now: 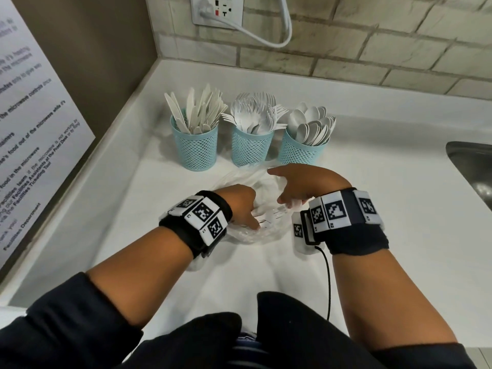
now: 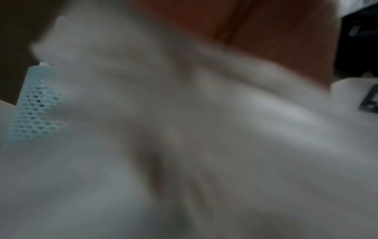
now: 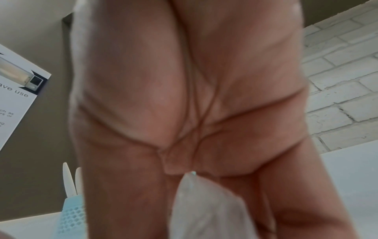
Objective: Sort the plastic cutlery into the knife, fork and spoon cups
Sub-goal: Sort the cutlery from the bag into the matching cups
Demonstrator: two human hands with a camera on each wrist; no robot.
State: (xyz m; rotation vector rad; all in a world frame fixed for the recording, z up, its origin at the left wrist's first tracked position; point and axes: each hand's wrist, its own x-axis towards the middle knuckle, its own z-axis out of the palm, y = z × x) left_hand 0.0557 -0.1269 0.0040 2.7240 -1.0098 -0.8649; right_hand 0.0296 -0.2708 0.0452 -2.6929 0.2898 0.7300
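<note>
Both hands, left hand [image 1: 241,206] and right hand [image 1: 300,183], gripping clear bag [image 1: 262,225], its cutlery orientation unclear

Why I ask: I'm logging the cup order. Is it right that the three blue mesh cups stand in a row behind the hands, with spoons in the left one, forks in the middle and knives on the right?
Not quite: the ends are swapped. The head view shows the knife cup on the left, the fork cup in the middle and the spoon cup on the right.
</note>
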